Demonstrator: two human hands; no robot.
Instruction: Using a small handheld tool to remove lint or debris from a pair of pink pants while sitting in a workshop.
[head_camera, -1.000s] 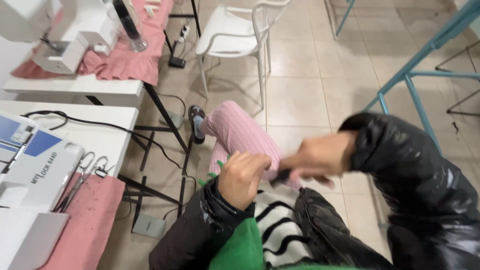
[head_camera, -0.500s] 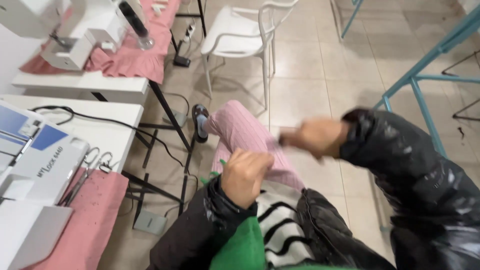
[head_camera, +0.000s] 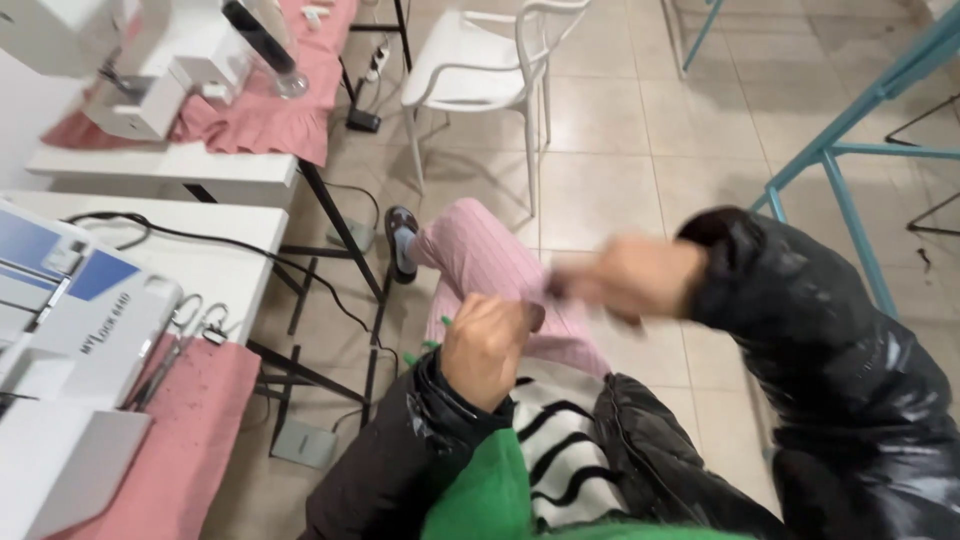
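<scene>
Left hand (head_camera: 485, 345) fisted on pink fabric (head_camera: 480, 255) over my knee; right hand (head_camera: 620, 280) blurred, grip unreadable. Risk: hard pull could slip the cloth.

Single head-worn view. We look steeply down from the person's own head onto the lap, so the left hand (head_camera: 485, 345) and right hand (head_camera: 625, 280) sit close to the lens at centre. The counter (head_camera: 215, 265) runs along the left edge, the tiled floor (head_camera: 620, 170) fills the far field, and a white chair (head_camera: 480, 60) stands far, left of centre.
</scene>
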